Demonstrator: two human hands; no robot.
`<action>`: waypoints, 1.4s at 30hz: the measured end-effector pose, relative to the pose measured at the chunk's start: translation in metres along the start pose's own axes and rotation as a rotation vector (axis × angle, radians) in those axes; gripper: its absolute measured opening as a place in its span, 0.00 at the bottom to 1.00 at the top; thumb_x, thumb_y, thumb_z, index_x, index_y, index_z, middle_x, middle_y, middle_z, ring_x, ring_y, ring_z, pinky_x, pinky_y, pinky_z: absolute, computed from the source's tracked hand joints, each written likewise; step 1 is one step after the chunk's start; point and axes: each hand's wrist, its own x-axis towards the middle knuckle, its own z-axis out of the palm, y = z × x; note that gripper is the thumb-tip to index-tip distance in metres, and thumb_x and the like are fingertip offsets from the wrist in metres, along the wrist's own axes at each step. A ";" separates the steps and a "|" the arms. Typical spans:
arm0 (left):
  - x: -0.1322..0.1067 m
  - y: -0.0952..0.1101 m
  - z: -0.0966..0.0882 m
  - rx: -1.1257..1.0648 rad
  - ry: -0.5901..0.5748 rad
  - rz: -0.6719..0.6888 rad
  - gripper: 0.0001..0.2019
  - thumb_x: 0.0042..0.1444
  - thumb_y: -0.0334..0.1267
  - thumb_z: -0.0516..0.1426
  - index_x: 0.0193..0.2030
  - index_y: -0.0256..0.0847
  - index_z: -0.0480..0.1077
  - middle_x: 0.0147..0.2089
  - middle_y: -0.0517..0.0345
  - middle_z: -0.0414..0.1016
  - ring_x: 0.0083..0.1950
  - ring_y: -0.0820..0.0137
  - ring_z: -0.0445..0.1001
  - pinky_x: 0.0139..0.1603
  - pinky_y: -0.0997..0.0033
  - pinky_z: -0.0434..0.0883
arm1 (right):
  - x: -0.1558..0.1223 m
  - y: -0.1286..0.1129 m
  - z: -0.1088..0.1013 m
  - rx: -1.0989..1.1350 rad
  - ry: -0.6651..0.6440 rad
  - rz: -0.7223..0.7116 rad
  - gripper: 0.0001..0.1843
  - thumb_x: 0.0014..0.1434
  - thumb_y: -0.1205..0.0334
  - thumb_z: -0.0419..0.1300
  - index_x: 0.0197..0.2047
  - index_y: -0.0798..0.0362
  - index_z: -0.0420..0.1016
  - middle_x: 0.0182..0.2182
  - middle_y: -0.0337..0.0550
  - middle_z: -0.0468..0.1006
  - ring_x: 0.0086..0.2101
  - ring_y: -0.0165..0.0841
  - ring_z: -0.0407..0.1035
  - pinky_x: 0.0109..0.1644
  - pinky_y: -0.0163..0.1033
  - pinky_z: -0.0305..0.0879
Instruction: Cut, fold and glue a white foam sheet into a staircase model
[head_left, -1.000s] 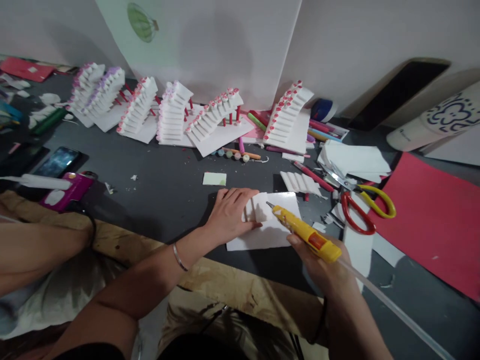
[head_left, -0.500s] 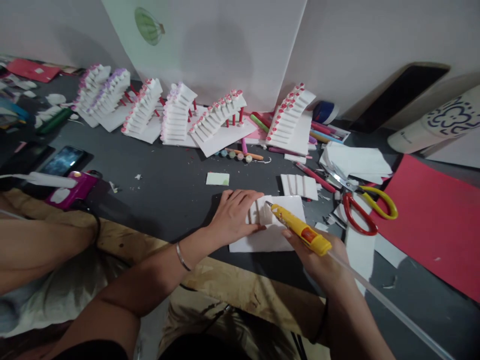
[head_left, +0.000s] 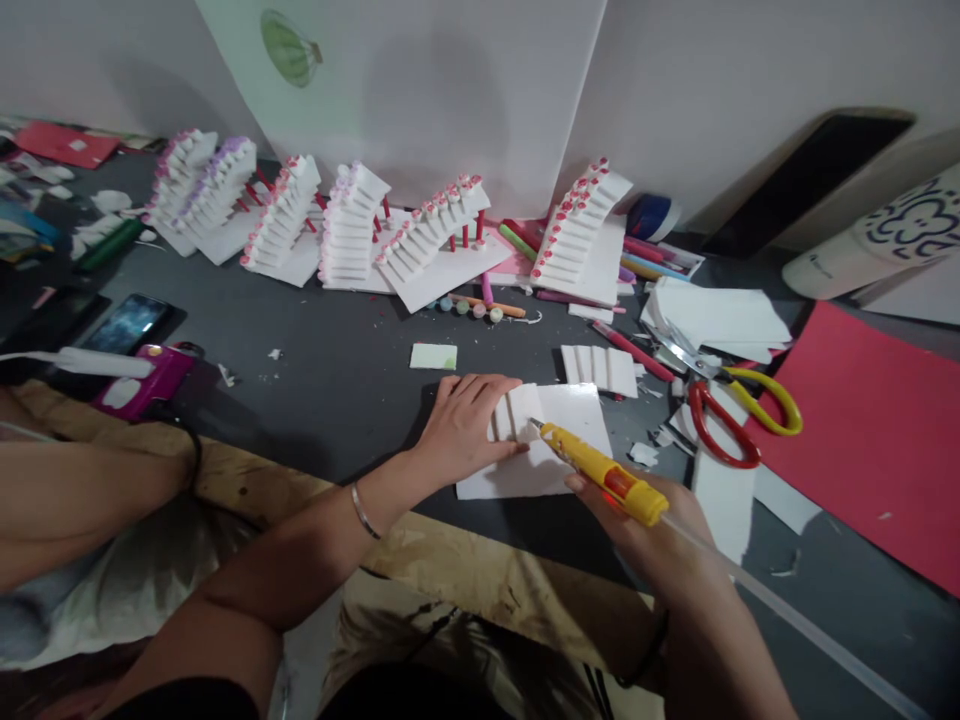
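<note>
My left hand [head_left: 466, 425] grips a small white stepped piece [head_left: 517, 412], its fingers along the far side and its thumb at the near side. The piece rests over a white board [head_left: 581, 430] on the dark table. In my right hand [head_left: 660, 530], fingers closed round it, is a yellow hot glue gun [head_left: 600, 465]. A long translucent glue stick [head_left: 780, 600] sticks out of its rear. The gun's metal nozzle points at the right edge of the stepped piece; whether it touches cannot be made out.
Several white model staircases [head_left: 349, 225] line the wall. On the right lie scissors [head_left: 724, 400], red paper [head_left: 862, 430] and white sheets [head_left: 712, 310]. Another stepped piece [head_left: 598, 370] lies beyond the board. A magenta power strip [head_left: 146, 380] and a phone [head_left: 127, 325] are left, beside another person's arm [head_left: 90, 500].
The glue gun's nozzle has shifted a little toward me along the stepped piece's right edge. My left hand keeps its hold.
</note>
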 end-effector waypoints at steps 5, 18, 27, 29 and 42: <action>0.000 -0.002 0.000 0.009 0.010 -0.010 0.35 0.51 0.52 0.67 0.63 0.44 0.63 0.60 0.48 0.73 0.60 0.55 0.69 0.60 0.55 0.58 | -0.004 0.000 -0.002 -0.013 0.004 -0.014 0.26 0.57 0.40 0.57 0.17 0.49 0.66 0.11 0.35 0.65 0.14 0.27 0.56 0.19 0.34 0.50; 0.002 -0.004 0.000 0.019 0.022 -0.017 0.35 0.51 0.51 0.67 0.63 0.42 0.63 0.59 0.48 0.73 0.60 0.55 0.69 0.61 0.54 0.59 | -0.008 0.005 -0.006 0.077 0.037 -0.001 0.24 0.57 0.41 0.59 0.19 0.49 0.69 0.13 0.37 0.69 0.15 0.29 0.60 0.18 0.35 0.54; -0.002 0.005 -0.002 0.003 -0.057 0.058 0.33 0.54 0.49 0.65 0.65 0.45 0.63 0.60 0.48 0.73 0.60 0.55 0.69 0.59 0.54 0.59 | 0.003 -0.001 0.005 -0.004 0.113 -0.033 0.28 0.59 0.35 0.54 0.20 0.49 0.68 0.16 0.40 0.71 0.17 0.31 0.65 0.21 0.34 0.55; -0.002 0.005 -0.002 -0.003 -0.056 0.060 0.33 0.53 0.50 0.65 0.64 0.45 0.64 0.60 0.48 0.73 0.60 0.55 0.70 0.59 0.54 0.59 | 0.003 0.001 0.005 -0.024 0.111 -0.032 0.29 0.59 0.34 0.53 0.20 0.50 0.68 0.16 0.41 0.72 0.17 0.31 0.65 0.21 0.34 0.56; 0.001 -0.001 0.000 0.000 -0.005 0.023 0.35 0.51 0.54 0.66 0.62 0.43 0.64 0.59 0.49 0.74 0.60 0.56 0.70 0.60 0.55 0.59 | -0.007 0.003 -0.001 -0.025 -0.028 -0.020 0.27 0.58 0.37 0.57 0.18 0.48 0.66 0.12 0.35 0.66 0.14 0.27 0.58 0.19 0.34 0.51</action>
